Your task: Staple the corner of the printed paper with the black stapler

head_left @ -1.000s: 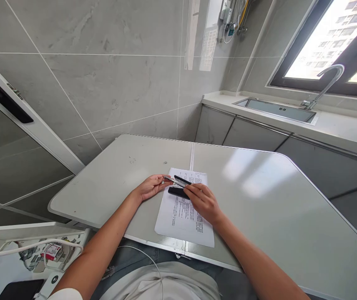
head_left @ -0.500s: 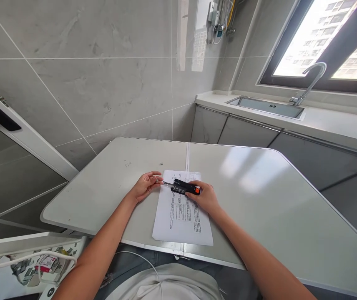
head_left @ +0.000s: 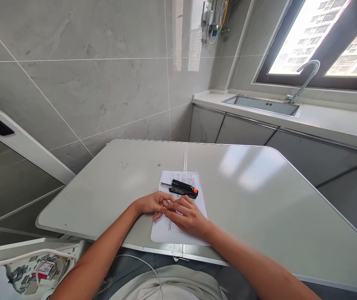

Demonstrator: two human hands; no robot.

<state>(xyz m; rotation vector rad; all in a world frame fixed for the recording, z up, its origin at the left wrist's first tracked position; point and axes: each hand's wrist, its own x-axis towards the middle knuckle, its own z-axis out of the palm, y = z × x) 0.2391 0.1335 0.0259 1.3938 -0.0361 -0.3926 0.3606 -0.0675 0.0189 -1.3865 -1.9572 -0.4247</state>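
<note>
A black stapler (head_left: 184, 187) with an orange end lies on the printed paper (head_left: 178, 235), its metal part sticking out to the left. Just below it, over the sheet, my two hands meet. My left hand (head_left: 155, 204) is closed, its thumb and fingers pinched together. The fingers of my right hand (head_left: 186, 214) are drawn together against the left fingertips. Whatever is between them is hidden or too small to make out. Neither hand holds the stapler.
The sheet lies across the seam of a pale folding table (head_left: 260, 221). At lower left stands an open drawer-like container (head_left: 31, 243) with small items and a white cable (head_left: 25, 260). A counter with a sink (head_left: 260, 106) and a faucet (head_left: 305, 79) runs along the right.
My right hand has let go of the stapler, which now lies on the paper. Both hands have moved down towards me and come together, the left leaving the stapler's metal end.
</note>
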